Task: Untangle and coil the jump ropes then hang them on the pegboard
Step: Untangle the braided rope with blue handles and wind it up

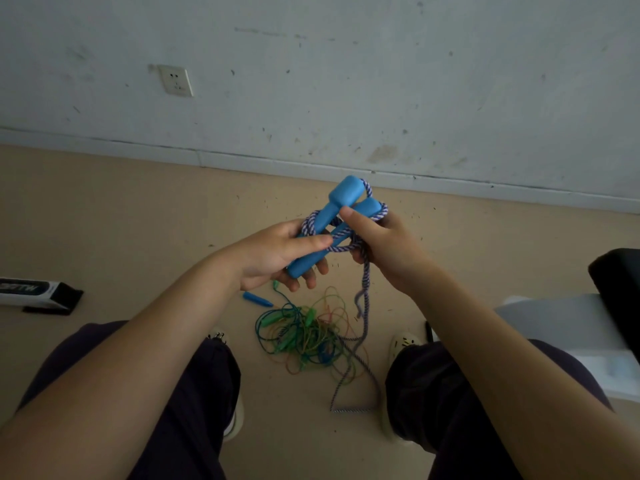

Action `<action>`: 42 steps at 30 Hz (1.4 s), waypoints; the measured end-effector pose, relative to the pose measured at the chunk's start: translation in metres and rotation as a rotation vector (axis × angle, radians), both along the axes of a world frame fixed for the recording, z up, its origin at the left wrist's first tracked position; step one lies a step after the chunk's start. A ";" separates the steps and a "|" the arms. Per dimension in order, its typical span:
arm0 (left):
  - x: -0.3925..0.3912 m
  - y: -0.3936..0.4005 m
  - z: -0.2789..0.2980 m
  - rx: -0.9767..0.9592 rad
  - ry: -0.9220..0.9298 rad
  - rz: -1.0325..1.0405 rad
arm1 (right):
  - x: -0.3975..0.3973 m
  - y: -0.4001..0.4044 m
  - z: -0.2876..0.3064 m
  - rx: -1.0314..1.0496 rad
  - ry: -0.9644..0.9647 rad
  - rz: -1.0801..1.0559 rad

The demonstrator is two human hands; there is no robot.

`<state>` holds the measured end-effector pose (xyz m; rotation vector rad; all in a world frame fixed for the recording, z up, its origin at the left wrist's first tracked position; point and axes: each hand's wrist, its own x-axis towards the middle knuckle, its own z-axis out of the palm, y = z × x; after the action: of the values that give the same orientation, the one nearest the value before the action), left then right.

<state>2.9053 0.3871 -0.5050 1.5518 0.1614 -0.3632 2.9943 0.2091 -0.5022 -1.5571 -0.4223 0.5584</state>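
While both hands meet above the floor, they hold the two blue handles (pixel 341 216) of a jump rope side by side, tilted up and away toward the wall. The left hand (pixel 277 252) grips the lower ends of the handles, thumb laid across the top and fingers curled underneath. The right hand (pixel 381 244) closes round the upper part, thumb pressed on the nearer handle, with the purple-and-white braided rope (pixel 363 289) looped round the handles and passing through its grip. From the handles the braided rope hangs straight down between the knees and trails onto the beige floor (pixel 138 209), ending in a bend below the tangled pile (pixel 308 334).

That pile of thin green, yellow and blue ropes lies on the floor directly beneath the handles, between the two shoes (pixel 401 344). A small blue handle (pixel 258 300) lies just left of the pile, apart from it. Left of the handles, well away, a black-and-white box (pixel 34 292) rests on the floor near the frame's edge. Right of the handles, a pale surface with a dark object (pixel 620 292) on it borders the right knee. Beyond the handles, bare floor runs to the white baseboard (pixel 242 161), and a wall socket (pixel 175 80) sits higher up to the left.
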 end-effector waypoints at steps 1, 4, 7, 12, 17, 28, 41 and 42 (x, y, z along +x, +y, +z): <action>0.001 0.000 0.000 0.011 0.009 0.007 | 0.000 0.000 0.000 -0.005 -0.026 -0.003; 0.002 -0.001 0.001 -0.004 0.044 0.023 | 0.001 -0.001 0.002 -0.023 -0.069 -0.039; 0.003 -0.004 0.000 -0.006 0.042 0.036 | 0.000 -0.001 0.004 -0.011 -0.073 -0.063; 0.004 -0.006 -0.001 -0.020 -0.034 0.110 | -0.003 0.001 0.007 -0.063 -0.060 0.042; 0.008 -0.006 0.000 -0.070 -0.132 0.225 | -0.008 0.002 0.005 -0.290 -0.225 0.256; 0.008 -0.008 0.001 0.032 -0.232 0.404 | -0.008 0.006 0.009 -0.295 -0.052 0.245; 0.008 -0.015 0.000 0.071 -0.212 0.339 | -0.009 0.000 0.012 -0.351 -0.037 0.112; 0.008 -0.014 0.001 0.066 -0.201 0.339 | -0.009 0.000 0.012 -0.361 -0.048 0.111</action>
<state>2.9136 0.3728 -0.5042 1.5820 0.2766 0.0652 2.9856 0.2093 -0.4906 -1.9032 -0.4643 0.7132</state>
